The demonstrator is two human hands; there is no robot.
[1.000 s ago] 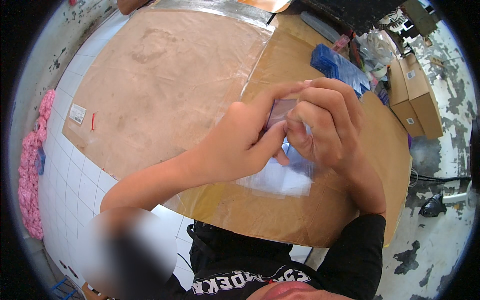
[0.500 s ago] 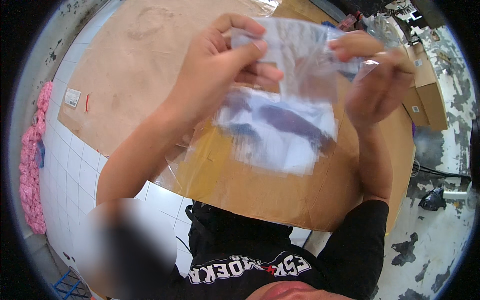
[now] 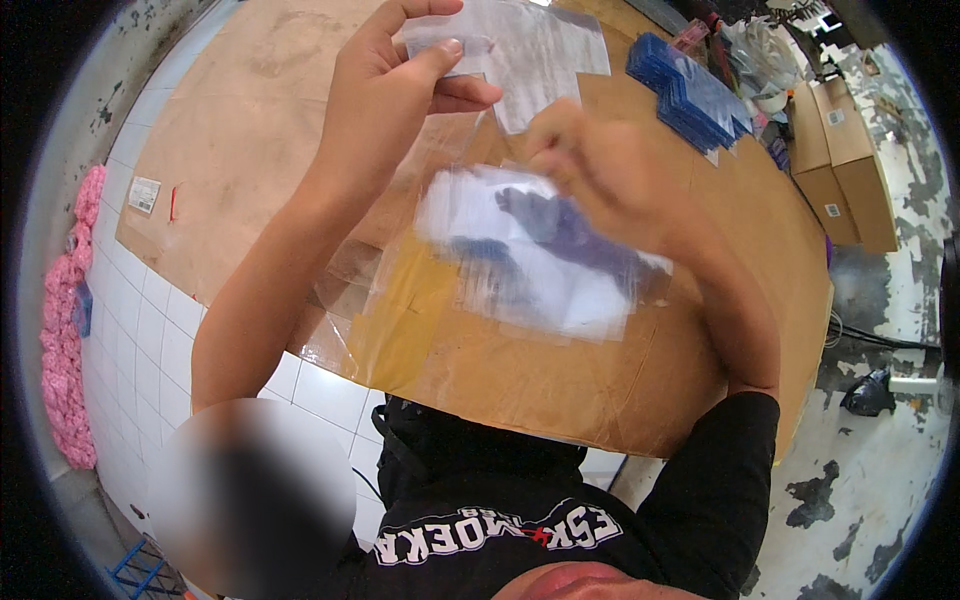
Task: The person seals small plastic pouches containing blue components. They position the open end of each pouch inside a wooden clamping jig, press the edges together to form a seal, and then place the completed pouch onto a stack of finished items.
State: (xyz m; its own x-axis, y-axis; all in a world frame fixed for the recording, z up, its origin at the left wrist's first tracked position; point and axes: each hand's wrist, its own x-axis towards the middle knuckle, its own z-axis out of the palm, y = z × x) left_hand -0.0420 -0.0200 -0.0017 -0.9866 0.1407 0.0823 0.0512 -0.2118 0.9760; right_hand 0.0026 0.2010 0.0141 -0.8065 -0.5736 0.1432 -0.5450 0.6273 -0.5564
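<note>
Between the thumb and fingers of my left hand (image 3: 400,75) is a clear plastic sleeve (image 3: 550,45), raised over the far part of the cardboard-covered table. My right hand (image 3: 600,165) is just below the sleeve's lower corner, its fingers curled inward and smeared by motion. Whether it grips a small piece or the sleeve's edge cannot be made out. Under both hands lies a loose pile of clear plastic sleeves (image 3: 590,310), shiny with whitish glare and a dark reflection across it.
Brown cardboard (image 3: 250,150) covers the table, with yellowish tape (image 3: 400,320) near its front edge. At the far right are stacked blue flat pieces (image 3: 690,95). Beyond them stand cardboard boxes (image 3: 840,170). A pink bundle (image 3: 70,340) lies by the left wall.
My left hand has carried the sleeve up and to the left. My right hand has left the sleeve's right side and swung left and down, uncovering the blue stack.
</note>
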